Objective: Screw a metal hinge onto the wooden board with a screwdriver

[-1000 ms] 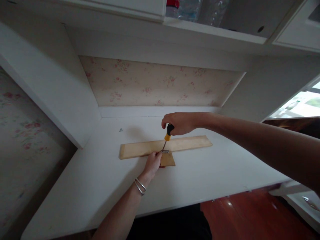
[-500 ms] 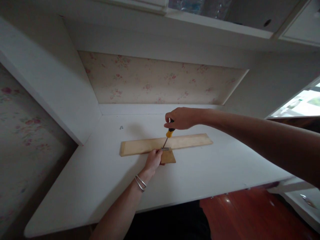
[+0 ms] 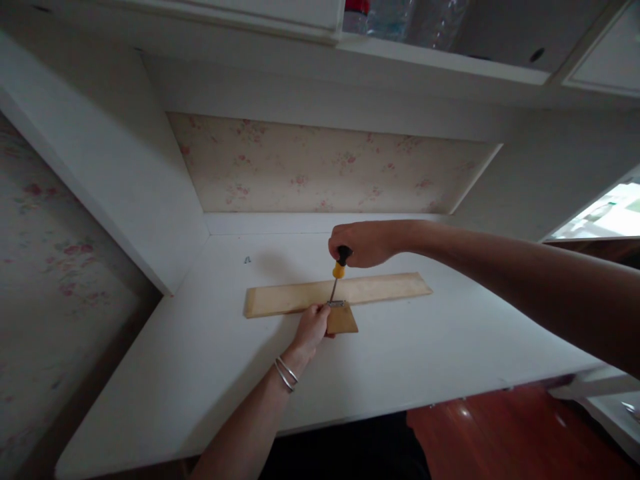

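Observation:
My right hand is closed around the black and yellow handle of a screwdriver. The shaft points down, its tip at a small metal hinge. This hinge lies where a long pale wooden board meets a short wooden piece. My left hand, below the long board, grips the short piece by its left side, thumb close to the hinge. Some of its fingers are hidden under the wood. Whether a screw sits beneath the screwdriver tip is too small to tell.
A few small metal bits, perhaps screws, lie on the white desk behind the long board's left end. A white side panel rises at left. Overhead runs a shelf with plastic bottles.
The fingers of my right hand have curled more tightly over the screwdriver handle, and the screwdriver stands a little more upright. My view has shifted slightly; the left hand keeps its grip.

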`<state>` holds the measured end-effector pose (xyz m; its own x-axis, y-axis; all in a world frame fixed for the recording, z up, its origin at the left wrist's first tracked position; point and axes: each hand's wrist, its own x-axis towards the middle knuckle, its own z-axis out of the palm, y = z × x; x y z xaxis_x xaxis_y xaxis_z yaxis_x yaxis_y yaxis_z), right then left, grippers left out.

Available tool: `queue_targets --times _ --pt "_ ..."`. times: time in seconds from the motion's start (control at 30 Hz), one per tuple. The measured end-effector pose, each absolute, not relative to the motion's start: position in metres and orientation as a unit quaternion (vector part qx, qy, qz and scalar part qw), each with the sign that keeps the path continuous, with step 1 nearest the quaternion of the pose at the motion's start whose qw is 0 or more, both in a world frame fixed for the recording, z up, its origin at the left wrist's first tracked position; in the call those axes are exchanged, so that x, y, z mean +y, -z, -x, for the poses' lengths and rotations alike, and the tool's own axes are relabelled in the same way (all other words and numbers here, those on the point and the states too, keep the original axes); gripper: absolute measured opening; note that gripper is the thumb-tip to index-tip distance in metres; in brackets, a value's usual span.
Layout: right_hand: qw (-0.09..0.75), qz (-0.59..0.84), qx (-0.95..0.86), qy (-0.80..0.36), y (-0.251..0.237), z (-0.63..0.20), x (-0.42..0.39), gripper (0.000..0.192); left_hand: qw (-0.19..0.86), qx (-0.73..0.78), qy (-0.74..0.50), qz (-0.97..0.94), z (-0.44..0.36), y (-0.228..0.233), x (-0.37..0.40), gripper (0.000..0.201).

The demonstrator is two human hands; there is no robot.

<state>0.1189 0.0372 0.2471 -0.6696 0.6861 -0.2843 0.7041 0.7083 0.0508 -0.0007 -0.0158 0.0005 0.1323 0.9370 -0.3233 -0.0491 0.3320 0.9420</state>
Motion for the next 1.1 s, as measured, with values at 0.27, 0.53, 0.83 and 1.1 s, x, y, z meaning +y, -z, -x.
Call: queue_targets --times 0.27,0.53,0.83,1.1 --pt "0.144 -0.392 0.908 0.035 -0.248 -0.121 0.037 0.029 0.622 0.525 -0.401 -0.420 0.001 -0.002 -0.016 0.022" --pt "0.140 -0.444 0.885 0.015 -0.243 -0.125 0.040 0.035 0.623 0.529 -0.398 -0.418 0.000 0.000 -0.015 0.023" --pt "0.147 -0.460 0.875 0.026 -0.250 -0.118 0.037 0.036 0.619 0.530 -0.390 -0.429 0.002 -0.007 -0.016 0.024" --pt "0.160 -0.474 0.866 -0.012 -0.252 -0.112 0.034 0.044 0.613 0.532 -0.388 -0.436 0.002 -0.010 -0.018 0.024"
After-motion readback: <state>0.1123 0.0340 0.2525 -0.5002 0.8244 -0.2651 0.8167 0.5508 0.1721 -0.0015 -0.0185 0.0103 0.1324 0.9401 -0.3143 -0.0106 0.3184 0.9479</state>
